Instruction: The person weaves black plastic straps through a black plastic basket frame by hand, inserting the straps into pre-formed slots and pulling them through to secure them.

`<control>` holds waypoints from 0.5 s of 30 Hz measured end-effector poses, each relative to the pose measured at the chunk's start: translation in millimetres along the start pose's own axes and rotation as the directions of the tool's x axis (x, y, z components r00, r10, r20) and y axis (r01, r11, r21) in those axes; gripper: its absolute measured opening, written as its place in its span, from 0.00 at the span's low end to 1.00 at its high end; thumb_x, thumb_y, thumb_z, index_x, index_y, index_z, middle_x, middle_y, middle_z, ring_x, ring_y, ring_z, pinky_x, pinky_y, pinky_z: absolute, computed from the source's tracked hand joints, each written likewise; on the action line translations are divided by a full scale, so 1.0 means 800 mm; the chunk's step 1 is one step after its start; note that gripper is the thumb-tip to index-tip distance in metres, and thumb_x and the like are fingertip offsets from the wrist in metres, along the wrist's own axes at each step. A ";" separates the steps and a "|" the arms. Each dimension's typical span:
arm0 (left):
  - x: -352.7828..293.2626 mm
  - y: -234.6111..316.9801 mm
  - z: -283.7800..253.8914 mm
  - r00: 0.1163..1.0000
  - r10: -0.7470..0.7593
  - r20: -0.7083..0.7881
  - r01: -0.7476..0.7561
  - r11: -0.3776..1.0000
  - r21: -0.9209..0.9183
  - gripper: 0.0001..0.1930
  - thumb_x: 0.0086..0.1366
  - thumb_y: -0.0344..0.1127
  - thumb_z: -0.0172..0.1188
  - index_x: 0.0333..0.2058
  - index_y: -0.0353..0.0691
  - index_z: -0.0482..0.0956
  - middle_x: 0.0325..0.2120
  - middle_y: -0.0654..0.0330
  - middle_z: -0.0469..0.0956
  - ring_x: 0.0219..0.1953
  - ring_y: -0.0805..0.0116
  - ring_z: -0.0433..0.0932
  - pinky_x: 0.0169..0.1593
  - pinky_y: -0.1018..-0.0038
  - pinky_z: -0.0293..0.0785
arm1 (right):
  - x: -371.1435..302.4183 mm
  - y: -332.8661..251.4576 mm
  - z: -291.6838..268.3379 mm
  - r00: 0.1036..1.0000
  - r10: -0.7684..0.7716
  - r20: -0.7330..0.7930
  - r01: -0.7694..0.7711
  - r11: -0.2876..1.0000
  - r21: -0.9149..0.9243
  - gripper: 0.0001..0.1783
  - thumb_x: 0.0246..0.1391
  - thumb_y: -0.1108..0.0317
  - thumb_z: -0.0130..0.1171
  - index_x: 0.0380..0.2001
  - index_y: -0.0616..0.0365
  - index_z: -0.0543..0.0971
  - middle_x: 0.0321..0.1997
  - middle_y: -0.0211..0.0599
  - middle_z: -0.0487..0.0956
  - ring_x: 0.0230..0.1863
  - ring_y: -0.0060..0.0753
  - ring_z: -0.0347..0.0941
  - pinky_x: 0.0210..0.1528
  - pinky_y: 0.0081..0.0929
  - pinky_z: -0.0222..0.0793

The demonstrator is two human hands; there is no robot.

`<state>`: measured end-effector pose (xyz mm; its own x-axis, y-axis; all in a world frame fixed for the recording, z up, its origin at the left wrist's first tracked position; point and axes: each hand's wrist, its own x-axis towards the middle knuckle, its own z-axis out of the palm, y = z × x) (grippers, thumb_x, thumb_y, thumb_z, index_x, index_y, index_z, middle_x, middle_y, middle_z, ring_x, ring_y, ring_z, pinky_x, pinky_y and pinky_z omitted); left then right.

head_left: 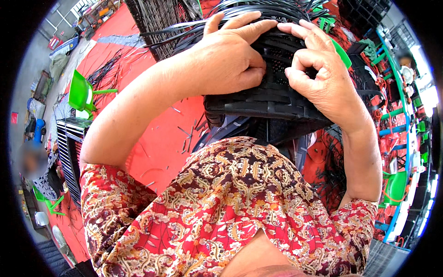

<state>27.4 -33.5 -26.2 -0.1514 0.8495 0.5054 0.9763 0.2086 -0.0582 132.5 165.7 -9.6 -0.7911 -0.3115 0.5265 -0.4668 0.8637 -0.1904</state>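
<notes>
One black woven basket, worked two-handed

It sits between the left hand, thumb tucked against a folded finger, and the right hand, thumb looped toward a bent one. Whether either pinches anything, I cannot tell. Beyond both, thin black strips spread.

Black basketwork contrasts with a red, cream and maroon paisley shirt, red flooring and a green chair.

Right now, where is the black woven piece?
In the head view, the woven piece is at the top, right of centre, partly covered by the left hand and right hand, above the shirt.
</notes>
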 end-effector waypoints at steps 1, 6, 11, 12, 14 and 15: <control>0.001 0.001 0.004 1.000 -0.022 -0.011 0.022 0.998 -0.056 0.07 0.55 0.39 0.63 0.30 0.46 0.85 0.62 0.47 0.60 0.67 0.52 0.54 0.65 0.54 0.47 | 0.001 -0.001 0.001 1.000 0.002 0.020 -0.001 1.000 -0.019 0.09 0.48 0.70 0.59 0.20 0.59 0.71 0.63 0.40 0.68 0.70 0.48 0.50 0.69 0.42 0.40; 0.004 -0.009 0.015 0.996 -0.085 -0.015 0.075 0.939 -0.336 0.06 0.53 0.36 0.65 0.30 0.44 0.85 0.61 0.45 0.62 0.64 0.51 0.58 0.66 0.62 0.51 | -0.001 -0.004 0.006 1.000 -0.013 0.025 0.015 0.997 -0.075 0.08 0.49 0.68 0.61 0.22 0.58 0.73 0.63 0.40 0.68 0.69 0.50 0.51 0.69 0.43 0.41; 0.000 0.000 -0.006 0.958 -0.283 0.051 0.215 0.587 -0.781 0.04 0.55 0.30 0.62 0.27 0.37 0.83 0.58 0.51 0.67 0.56 0.66 0.68 0.57 0.71 0.63 | 0.006 -0.041 -0.005 0.988 -0.109 -0.110 0.067 0.941 -0.330 0.07 0.52 0.63 0.61 0.30 0.53 0.80 0.65 0.39 0.65 0.70 0.49 0.50 0.68 0.42 0.42; -0.007 -0.002 -0.009 0.931 -0.358 0.075 0.258 0.500 -0.827 0.05 0.55 0.30 0.62 0.27 0.35 0.82 0.57 0.55 0.68 0.52 0.72 0.69 0.51 0.75 0.66 | 0.008 -0.042 -0.004 0.987 -0.122 -0.104 0.085 0.948 -0.306 0.07 0.52 0.62 0.60 0.31 0.53 0.81 0.65 0.39 0.65 0.70 0.48 0.50 0.68 0.42 0.41; -0.019 -0.010 -0.003 0.950 -0.312 0.035 0.195 0.500 -0.844 0.05 0.56 0.30 0.61 0.28 0.34 0.81 0.57 0.55 0.68 0.50 0.73 0.70 0.50 0.74 0.68 | 0.011 -0.046 -0.002 0.990 -0.124 -0.064 0.104 0.963 -0.247 0.09 0.53 0.61 0.60 0.32 0.53 0.81 0.65 0.40 0.65 0.69 0.48 0.50 0.68 0.42 0.40; -0.024 -0.013 -0.001 0.957 -0.289 0.016 0.164 0.498 -0.851 0.05 0.56 0.31 0.61 0.28 0.34 0.81 0.57 0.55 0.67 0.50 0.74 0.70 0.49 0.74 0.68 | 0.015 -0.045 0.001 0.992 -0.120 -0.027 0.112 0.972 -0.209 0.10 0.54 0.60 0.60 0.33 0.53 0.82 0.65 0.40 0.66 0.69 0.47 0.50 0.69 0.42 0.40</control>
<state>19.9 -52.5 -34.8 -0.4293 0.7605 0.4872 0.5932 -0.1693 0.7870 139.9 130.5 3.1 -0.7186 -0.4022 0.5673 -0.4594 0.8870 0.0470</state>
